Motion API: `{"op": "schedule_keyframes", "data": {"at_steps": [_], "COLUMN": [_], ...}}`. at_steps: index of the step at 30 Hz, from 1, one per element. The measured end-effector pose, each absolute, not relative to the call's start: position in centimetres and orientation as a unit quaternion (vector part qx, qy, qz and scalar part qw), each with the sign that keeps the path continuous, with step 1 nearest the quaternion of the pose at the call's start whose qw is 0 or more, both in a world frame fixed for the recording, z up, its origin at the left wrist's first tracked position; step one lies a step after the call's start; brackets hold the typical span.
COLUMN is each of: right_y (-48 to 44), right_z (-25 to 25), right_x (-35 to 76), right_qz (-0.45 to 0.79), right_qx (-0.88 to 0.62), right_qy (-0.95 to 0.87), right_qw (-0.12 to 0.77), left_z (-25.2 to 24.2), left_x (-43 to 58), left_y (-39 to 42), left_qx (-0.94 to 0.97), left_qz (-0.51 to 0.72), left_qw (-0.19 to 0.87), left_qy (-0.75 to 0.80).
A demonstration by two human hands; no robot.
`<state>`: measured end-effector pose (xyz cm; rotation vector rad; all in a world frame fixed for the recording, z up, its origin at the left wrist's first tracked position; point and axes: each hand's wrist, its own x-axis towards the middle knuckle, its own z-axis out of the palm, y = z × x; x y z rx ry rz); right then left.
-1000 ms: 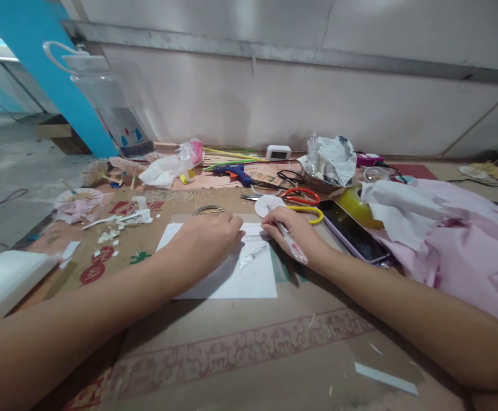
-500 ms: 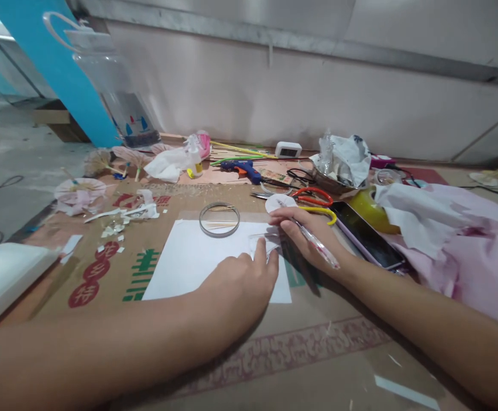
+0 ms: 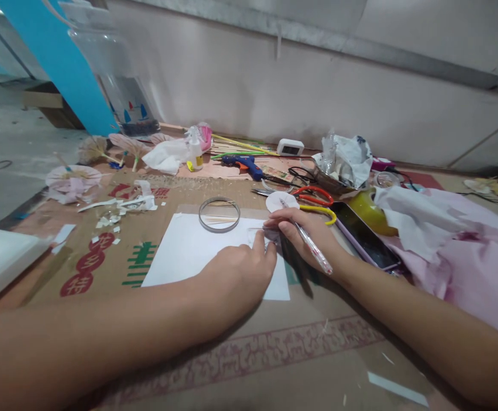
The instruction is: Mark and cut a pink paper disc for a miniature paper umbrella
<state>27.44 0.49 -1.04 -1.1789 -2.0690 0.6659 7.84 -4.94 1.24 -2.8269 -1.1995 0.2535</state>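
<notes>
My right hand (image 3: 311, 231) grips a clear pen (image 3: 314, 246) with its tip end hidden by my fingers, over the right side of a white sheet of paper (image 3: 180, 251). My left hand (image 3: 235, 271) rests on the same sheet, index finger stretched out and pressing on a small clear piece (image 3: 255, 233) that the fingers partly cover. Both hands almost touch at the fingertips. A grey ring (image 3: 219, 230) and several thin sticks (image 3: 221, 218) lie at the sheet's far edge. Just beyond my right hand are a white paper disc (image 3: 280, 201) and scissors (image 3: 317, 194) with red and yellow handles.
Printed cardboard (image 3: 167, 197) lies under the sheet. Behind are a blue glue gun (image 3: 244, 165), a small white device (image 3: 290, 147) and a bowl (image 3: 338, 180) with plastic. To the right are a phone (image 3: 366, 235), yellow tape (image 3: 372, 211) and pink cloth (image 3: 458, 257); paper scraps (image 3: 112, 220) lie left.
The view has tilted slightly. My right hand and the pen have shifted a little at the paper; my left hand keeps pressing the clear piece.
</notes>
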Motion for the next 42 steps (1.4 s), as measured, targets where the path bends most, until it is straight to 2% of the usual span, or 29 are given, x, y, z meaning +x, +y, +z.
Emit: {"op": "schedule_keyframes", "data": {"at_steps": [29, 42], "right_y": [0.2, 0.0], "right_z": [-1.9, -1.6], "right_x": [27.5, 27.7], "right_qz": [0.223, 0.156], "right_qx": [-0.433, -0.414], "right_qy": [-0.821, -0.845], "right_qw": [0.298, 0.299], "left_z": [1.9, 1.8], "left_x": [6.6, 7.3], "left_y": [-5.1, -4.5], "left_qx": [-0.918, -0.926], "left_qz": [0.087, 0.112], "left_qw": [0.027, 0.055], "left_qy": [-0.385, -0.357]}}
